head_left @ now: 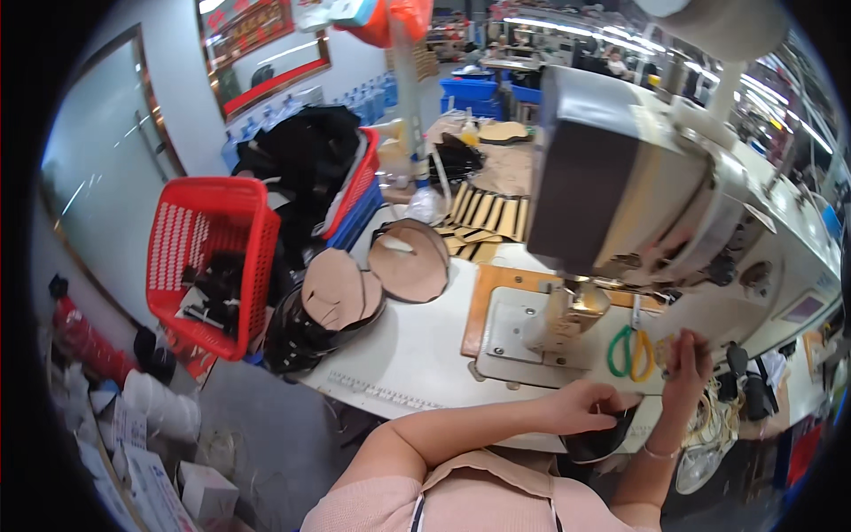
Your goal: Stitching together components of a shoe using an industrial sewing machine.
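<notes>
My left hand (587,409) is at the table's front edge, its thumb and fingers closed on a black curved shoe piece (599,441). That piece hangs low in front of my body, partly covered by the hand. To the right and higher, my right hand (688,362) is raised with its fingertips pinched together. Whatever lies between those fingertips is too small to make out. Just left of it are scissors (630,356) with one green and one yellow handle. Beyond both hands stands a sewing machine (581,168), its post (560,324) rising from a metal plate.
Black shoe pieces with beige linings (341,288) are stacked on the white table (417,341), beside another pile (408,262). Beige-and-black strips (487,213) lie behind. A red basket (257,266) with black pieces stands at left. Cords (709,434) hang at right.
</notes>
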`<state>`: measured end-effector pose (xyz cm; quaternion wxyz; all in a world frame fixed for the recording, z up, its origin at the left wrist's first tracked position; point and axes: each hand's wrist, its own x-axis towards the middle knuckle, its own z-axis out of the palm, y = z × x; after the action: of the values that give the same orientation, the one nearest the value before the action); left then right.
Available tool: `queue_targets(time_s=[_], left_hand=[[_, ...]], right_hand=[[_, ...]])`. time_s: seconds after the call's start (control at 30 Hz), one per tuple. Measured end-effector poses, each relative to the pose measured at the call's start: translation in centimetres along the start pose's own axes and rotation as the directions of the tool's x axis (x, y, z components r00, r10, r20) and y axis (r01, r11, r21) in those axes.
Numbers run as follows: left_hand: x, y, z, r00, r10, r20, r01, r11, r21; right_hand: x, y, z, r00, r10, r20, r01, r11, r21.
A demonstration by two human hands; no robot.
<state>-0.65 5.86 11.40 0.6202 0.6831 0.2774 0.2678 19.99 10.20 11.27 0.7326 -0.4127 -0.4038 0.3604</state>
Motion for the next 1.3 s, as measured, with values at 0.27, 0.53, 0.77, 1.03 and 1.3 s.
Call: queue_targets(time_s=[0.27, 0.53, 0.77, 1.03, 1.3], left_hand=[[-18.9, 3.6, -13.4, 0.599, 0.33, -0.73, -0.171, 0.943, 0.287], [-26.9, -0.6, -21.4, 0.81, 0.128, -0.572, 0.585, -0.221, 0.78], [-17.6, -0.5, -22.2, 0.801, 0.421, -0.426, 0.447, 0.054, 0.893], [-5.4, -8.7, -33.5, 0.868, 0.124, -0.48, 0.487, -0.402, 0.776], [-0.5, -0.8, -35.0, 0.87, 0.269, -0.412, 0.46, -0.148, 0.875]], right_hand=[[-5.3, 3.9, -7.0, 0.963, 0.268, 0.013, -0.252, 0.922, -0.295], [-8.0, 4.8, -1.7, 0.944, 0.116, 0.31, 0.1, 0.794, -0.6], [-10.3, 6.7, -0.2, 0.837, 0.048, 0.545, 0.432, 0.553, -0.712], [-10.8, 6.2, 0.8, 0.744, -0.008, 0.668, 0.57, 0.53, -0.628], [-10.2, 5.9, 1.0, 0.764, 0.031, 0.645, 0.537, 0.523, -0.662]])
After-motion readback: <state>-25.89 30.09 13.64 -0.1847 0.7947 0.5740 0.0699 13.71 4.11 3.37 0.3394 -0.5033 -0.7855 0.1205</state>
